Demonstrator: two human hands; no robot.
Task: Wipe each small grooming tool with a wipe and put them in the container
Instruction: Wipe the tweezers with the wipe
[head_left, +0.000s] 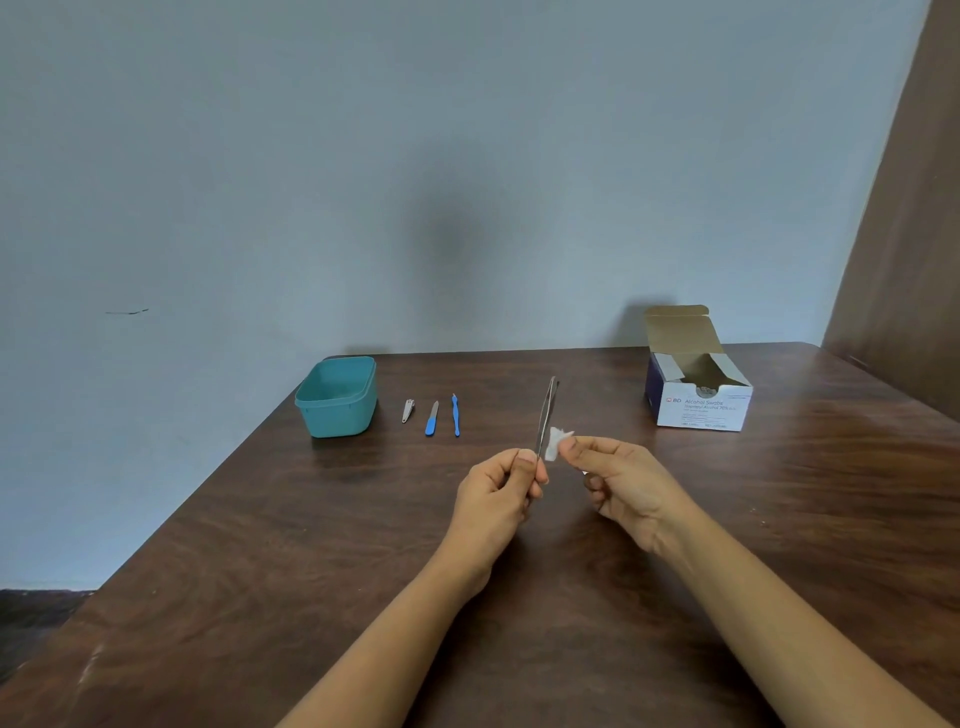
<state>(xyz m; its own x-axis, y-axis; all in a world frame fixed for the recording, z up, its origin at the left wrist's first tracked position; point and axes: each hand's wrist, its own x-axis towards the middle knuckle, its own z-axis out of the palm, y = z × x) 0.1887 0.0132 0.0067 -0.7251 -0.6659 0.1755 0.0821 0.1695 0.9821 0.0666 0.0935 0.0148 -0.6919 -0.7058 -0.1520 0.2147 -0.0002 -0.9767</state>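
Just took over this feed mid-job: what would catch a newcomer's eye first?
At centre, the left hand holds metal tweezers tips up while the right hand pinches a white wipe against them. Behind, a teal container stands on the left and an open alcohol swab box on the right.
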